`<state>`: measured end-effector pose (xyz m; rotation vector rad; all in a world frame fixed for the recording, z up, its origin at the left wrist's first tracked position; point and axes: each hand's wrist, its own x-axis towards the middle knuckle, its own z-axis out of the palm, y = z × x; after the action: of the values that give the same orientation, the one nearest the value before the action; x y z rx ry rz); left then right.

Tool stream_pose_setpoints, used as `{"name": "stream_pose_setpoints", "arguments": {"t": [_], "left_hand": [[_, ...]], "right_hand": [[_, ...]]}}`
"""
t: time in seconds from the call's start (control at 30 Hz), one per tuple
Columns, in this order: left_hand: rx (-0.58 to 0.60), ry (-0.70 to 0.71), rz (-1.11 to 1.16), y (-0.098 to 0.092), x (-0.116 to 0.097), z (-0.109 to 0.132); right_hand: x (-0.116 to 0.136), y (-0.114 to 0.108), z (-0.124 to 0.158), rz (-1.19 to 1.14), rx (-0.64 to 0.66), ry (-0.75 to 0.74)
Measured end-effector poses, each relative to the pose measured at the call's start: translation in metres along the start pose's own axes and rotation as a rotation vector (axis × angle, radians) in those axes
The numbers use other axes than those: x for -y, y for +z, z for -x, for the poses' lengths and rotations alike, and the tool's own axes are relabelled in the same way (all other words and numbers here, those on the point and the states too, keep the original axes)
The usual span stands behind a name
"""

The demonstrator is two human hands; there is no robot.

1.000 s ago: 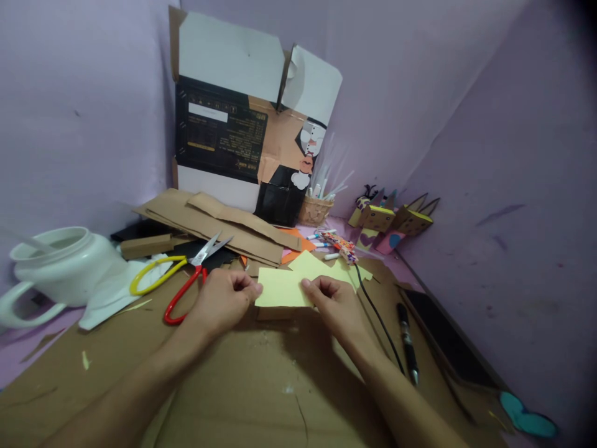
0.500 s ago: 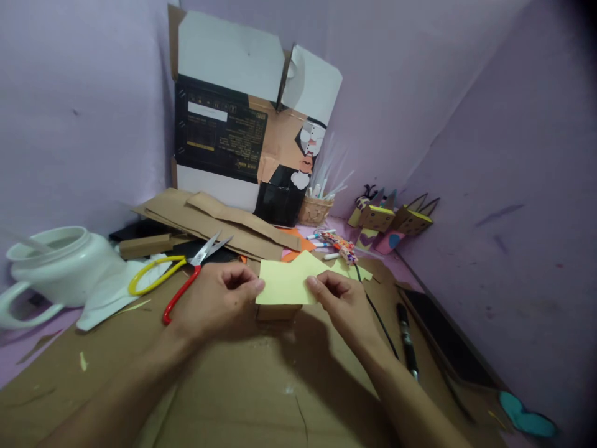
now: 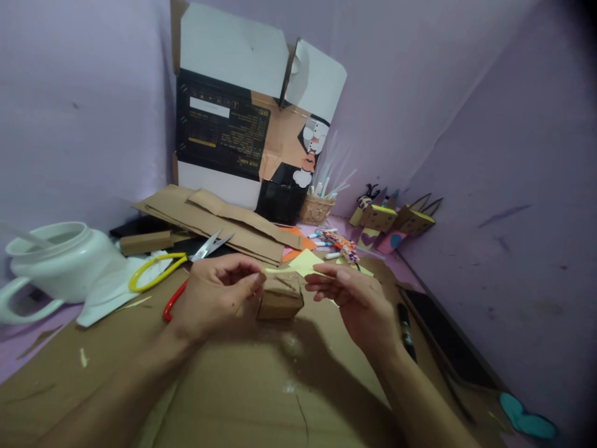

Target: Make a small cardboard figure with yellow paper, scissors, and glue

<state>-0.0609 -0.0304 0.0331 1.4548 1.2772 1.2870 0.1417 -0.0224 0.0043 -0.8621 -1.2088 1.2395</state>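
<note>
My left hand [image 3: 224, 295] pinches a yellow paper piece [image 3: 280, 271] at its left edge, between thumb and forefinger. The paper is seen almost edge-on, above a small brown cardboard box [image 3: 281, 303]. The box stands on the cardboard sheet, its top uneven and creased. My right hand [image 3: 357, 298] hovers just right of the box with fingers stretched and loosely apart, holding nothing that I can see. Behind it lies another yellow paper sheet [image 3: 305, 262]. Scissors [image 3: 161, 270] with one yellow and one red handle rest left of my left hand, which partly covers them.
A white pot [image 3: 65, 267] stands at left. Brown cardboard strips [image 3: 219, 221] lie behind, below a large propped-up box [image 3: 228, 124]. On the right are a black pen [image 3: 407, 333], a dark phone-like slab [image 3: 448, 336] and small cardboard figures [image 3: 380, 218].
The yellow paper piece has tilted from facing me to nearly edge-on, uncovering the box top. My right hand has let go of its right edge and opened its fingers.
</note>
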Motion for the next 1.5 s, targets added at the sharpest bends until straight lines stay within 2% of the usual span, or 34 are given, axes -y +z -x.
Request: {"name": "stream_pose_setpoints", "arguments": {"t": [0.2, 0.37, 0.5, 0.77, 1.03, 1.5], "left_hand": [[0.082, -0.114, 0.244, 0.001, 0.008, -0.001], [-0.058, -0.207, 0.105, 0.008, 0.001, -0.004], [-0.101, -0.209, 0.081, 0.015, 0.006, -0.009], [-0.069, -0.212, 0.013, 0.014, 0.025, -0.014], [-0.051, -0.152, -0.029, 0.015, 0.028, -0.014], [-0.051, -0.162, -0.089, 0.013, 0.031, -0.013]], "right_hand": [[-0.01, 0.001, -0.001, 0.234, -0.17, -0.002], [-0.009, 0.009, -0.002, 0.283, -0.211, 0.017], [-0.011, 0.011, -0.006, 0.281, -0.268, 0.051], [-0.018, 0.012, -0.006, 0.36, -0.241, 0.082], [-0.02, 0.013, -0.005, 0.435, -0.24, 0.044], [-0.021, 0.013, -0.004, 0.413, -0.227, 0.077]]}}
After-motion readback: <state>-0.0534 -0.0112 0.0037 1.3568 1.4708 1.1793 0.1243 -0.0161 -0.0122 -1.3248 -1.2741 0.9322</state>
